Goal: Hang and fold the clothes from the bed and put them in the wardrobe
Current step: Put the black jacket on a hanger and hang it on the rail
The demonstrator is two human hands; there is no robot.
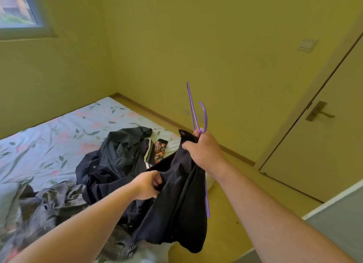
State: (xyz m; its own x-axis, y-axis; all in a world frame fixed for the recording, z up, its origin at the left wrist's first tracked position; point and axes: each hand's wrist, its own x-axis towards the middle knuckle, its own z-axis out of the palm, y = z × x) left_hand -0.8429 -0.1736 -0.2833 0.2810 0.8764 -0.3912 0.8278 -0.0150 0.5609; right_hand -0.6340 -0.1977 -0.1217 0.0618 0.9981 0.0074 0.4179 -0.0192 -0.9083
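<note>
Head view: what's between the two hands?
Only the black garment: the left hand pinches it, the right hand grips it with the hanger. Shown in the head view.

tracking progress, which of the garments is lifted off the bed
The black garment, gripped by the left hand and right hand with the purple hanger; green jacket and plaid shirt lie on the bed.

Yellow walls [196, 36], 1 window [15, 9] top L; door [324, 164] w/ handle [318, 111] rt, light switch [307, 44] beside it.
</note>
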